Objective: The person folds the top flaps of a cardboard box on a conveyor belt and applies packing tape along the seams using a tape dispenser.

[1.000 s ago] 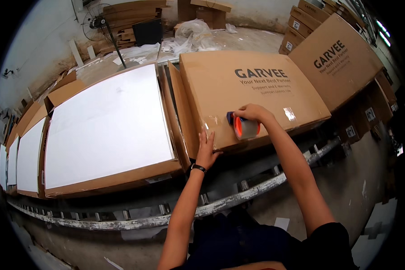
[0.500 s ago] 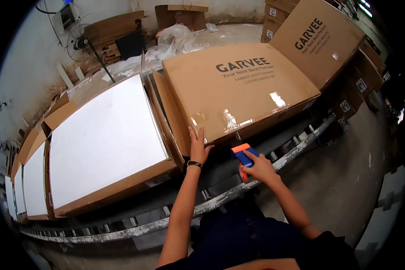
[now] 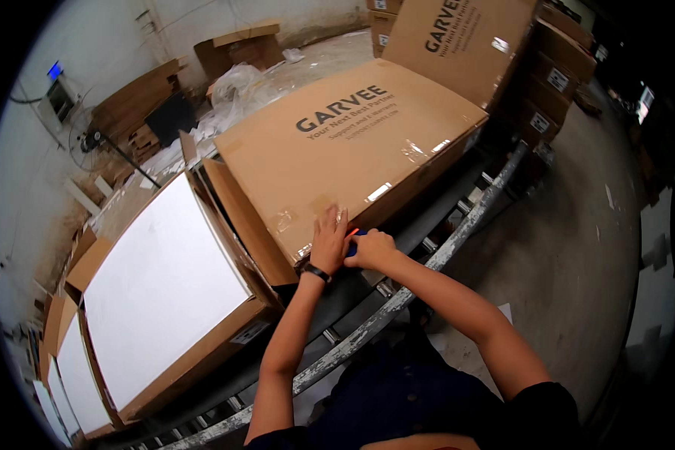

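Observation:
A large closed cardboard carton (image 3: 337, 150) with strips of clear shiny tape lies on the roller conveyor before me. My left hand (image 3: 328, 241) rests on its top at the near edge, close to the near left corner, with fingers stretched out. Right beside it, my right hand (image 3: 373, 250) grips a blue tape dispenser (image 3: 352, 251) with an orange part. The dispenser is up against the carton's near side and largely hidden by both hands.
To the left, an open carton (image 3: 165, 277) with a white panel on top heads a row of similar ones. The conveyor rail (image 3: 367, 324) runs along my front. Another carton (image 3: 457, 60) leans at the far right, near stacked boxes (image 3: 544, 97). A fan (image 3: 91, 140) stands far left.
My right hand has brought the tape dispenser left, from over the rail to the carton's near side by my left hand. The left hand has shifted right of the corner. The view has turned.

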Demonstrator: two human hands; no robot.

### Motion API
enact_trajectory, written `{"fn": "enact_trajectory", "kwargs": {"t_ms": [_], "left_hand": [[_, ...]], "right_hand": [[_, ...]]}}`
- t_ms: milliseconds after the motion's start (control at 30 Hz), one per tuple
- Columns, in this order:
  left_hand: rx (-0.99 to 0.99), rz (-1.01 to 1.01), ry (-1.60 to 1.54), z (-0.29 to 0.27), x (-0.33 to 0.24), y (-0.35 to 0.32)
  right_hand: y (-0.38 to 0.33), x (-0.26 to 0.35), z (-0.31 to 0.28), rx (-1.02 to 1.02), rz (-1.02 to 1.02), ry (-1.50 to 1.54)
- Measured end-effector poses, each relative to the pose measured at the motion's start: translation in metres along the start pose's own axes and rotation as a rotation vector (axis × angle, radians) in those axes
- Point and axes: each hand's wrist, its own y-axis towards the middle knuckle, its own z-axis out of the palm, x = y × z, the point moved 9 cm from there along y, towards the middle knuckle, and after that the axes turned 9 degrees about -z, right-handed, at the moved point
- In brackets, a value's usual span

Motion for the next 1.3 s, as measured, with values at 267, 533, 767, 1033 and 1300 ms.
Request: {"fn": "enact_trajectory", "kwargs": {"t_ms": [267, 533, 767, 1033, 1300], "left_hand": [[0.234, -0.010, 0.177, 0.030, 0.056, 0.019], [0.240, -0.049, -0.252, 0.026, 0.070, 0.030], [0.159, -0.057, -0.186, 0.030, 0.090, 0.014], [0.151, -0.102, 0.237, 0.040, 0.035, 0.022], [0.180, -0.244, 0.317, 0.093, -0.055, 0.124]], "right_hand": [[-0.010, -0.012, 0.023, -0.050, 0.044, 0.137], [0.027, -0.023, 0.003, 0.073, 0.075, 0.238], [-0.007, 0.009, 0.112, 0.145, -0.227, -0.197], [-0.085, -0.109, 0.052, 0.119, -0.069, 0.574], [-0.191, -0.389, 0.062, -0.528, 0.307, 1.496]]}}
